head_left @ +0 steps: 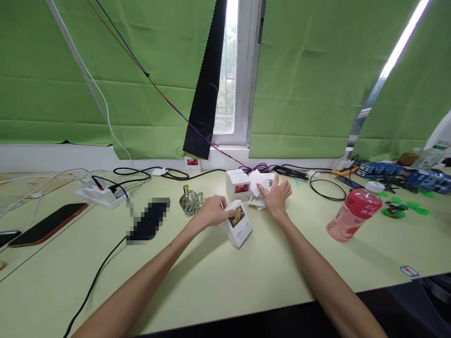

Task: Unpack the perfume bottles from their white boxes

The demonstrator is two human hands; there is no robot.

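Note:
My left hand (212, 211) is closed around a small white box (238, 230) with a dark and gold picture on its front. The box is tilted, just above or touching the table. My right hand (277, 196) reaches over a loose heap of white paper pieces (257, 183); its thumb touches them and its fingers are spread. Left of that heap stand white boxes (237, 185), the front one bearing a red picture. Beyond my left hand is a cluster of small glass bottles (190, 201) with gold and silver caps.
A pink drink bottle (355, 213) leans in view at right, near green propellers (405, 207). On the left lie a phone (49, 224), a blurred-out dark device (150, 220) with a cable, and a power strip (104, 195). Black cables (176, 174) run along the wall.

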